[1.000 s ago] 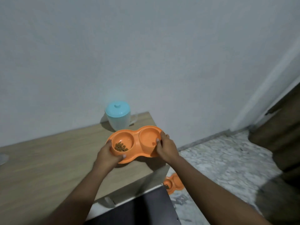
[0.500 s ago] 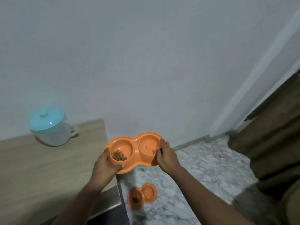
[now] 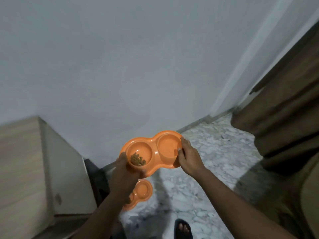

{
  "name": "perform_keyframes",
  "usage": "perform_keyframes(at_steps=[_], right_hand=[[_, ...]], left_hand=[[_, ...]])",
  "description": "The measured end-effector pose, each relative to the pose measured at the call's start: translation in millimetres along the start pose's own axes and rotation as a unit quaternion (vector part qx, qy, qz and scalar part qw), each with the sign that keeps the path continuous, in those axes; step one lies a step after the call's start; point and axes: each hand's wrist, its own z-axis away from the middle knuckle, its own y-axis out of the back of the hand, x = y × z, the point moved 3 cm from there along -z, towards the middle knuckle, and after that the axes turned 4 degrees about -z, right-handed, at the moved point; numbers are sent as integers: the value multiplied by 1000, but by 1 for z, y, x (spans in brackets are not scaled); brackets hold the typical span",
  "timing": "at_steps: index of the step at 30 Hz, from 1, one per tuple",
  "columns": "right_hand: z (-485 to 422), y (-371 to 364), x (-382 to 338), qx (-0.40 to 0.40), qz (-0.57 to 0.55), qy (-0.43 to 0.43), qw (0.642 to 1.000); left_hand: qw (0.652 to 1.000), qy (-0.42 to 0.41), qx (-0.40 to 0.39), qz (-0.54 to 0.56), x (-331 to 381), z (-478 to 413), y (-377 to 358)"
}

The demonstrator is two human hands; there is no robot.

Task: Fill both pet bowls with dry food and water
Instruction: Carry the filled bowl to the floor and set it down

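I hold an orange double pet bowl (image 3: 153, 152) in the air over the floor, level, with both hands. My left hand (image 3: 123, 173) grips its left end, my right hand (image 3: 189, 156) its right end. The left cup holds a small heap of brown dry food (image 3: 137, 159). The right cup looks wet or bare; I cannot tell which. A second orange double bowl (image 3: 142, 190) lies on the floor below, partly hidden by my left forearm.
A wooden table (image 3: 20, 161) stands at the left, its corner close to my left arm. The marble floor (image 3: 215, 152) stretches to the right. A brown curtain (image 3: 284, 109) hangs at the right. My sandalled foot (image 3: 183, 229) shows at the bottom. A pale wall is ahead.
I have turned right and carried the held bowl off the table and out over the floor. The blue-lidded jug has left the view. The floor bowl now sits right under my left arm.
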Motion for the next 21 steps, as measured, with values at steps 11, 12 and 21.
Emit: perform_keyframes(at_steps=[11, 12, 21], right_hand=[[-121, -90, 302, -29, 33, -10, 999], [-130, -85, 300, -46, 38, -16, 998], [-155, -231, 538, -44, 38, -11, 998]], left_hand=[[994, 94, 18, 44, -123, -96, -304], [996, 71, 15, 46, -120, -105, -308], [997, 68, -21, 2, -286, -138, -512]])
